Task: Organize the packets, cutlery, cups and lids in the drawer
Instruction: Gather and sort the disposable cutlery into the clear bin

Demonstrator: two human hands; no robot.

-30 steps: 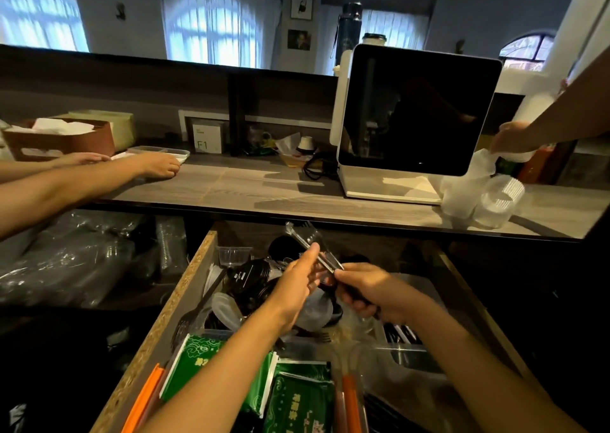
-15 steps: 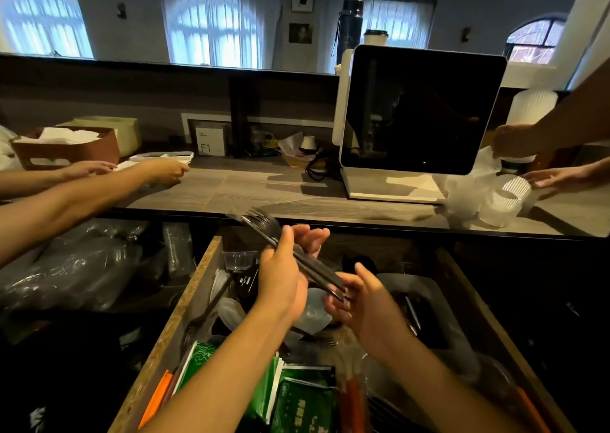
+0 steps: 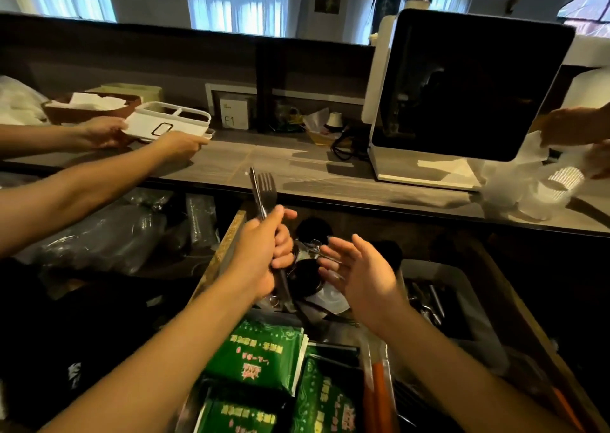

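Note:
My left hand (image 3: pixel 264 254) grips a bundle of metal forks (image 3: pixel 264 191) upright over the open wooden drawer (image 3: pixel 221 251), tines pointing up toward the counter. My right hand (image 3: pixel 359 270) hovers just right of it, fingers spread and holding nothing. Below the hands lie green packets (image 3: pixel 260 356), orange-handled cutlery (image 3: pixel 379 389) in clear wrap, black lids (image 3: pixel 307 274) and a clear lid (image 3: pixel 333 297). A grey bin (image 3: pixel 458 287) at the drawer's right holds more metal cutlery (image 3: pixel 429 300).
Another person's hands (image 3: pixel 178 142) hold a white divided cutlery caddy (image 3: pixel 168 122) above the counter's left part. A screen device (image 3: pixel 462 92) stands on the counter (image 3: pixel 280 165). At far right other hands (image 3: pixel 574 128) handle clear plastic cups (image 3: pixel 541 188). Bagged cups (image 3: pixel 99 237) lie left of the drawer.
My left hand took over the forks and turned them upright; my right hand let go and opened. The other person lifted the white caddy off the counter.

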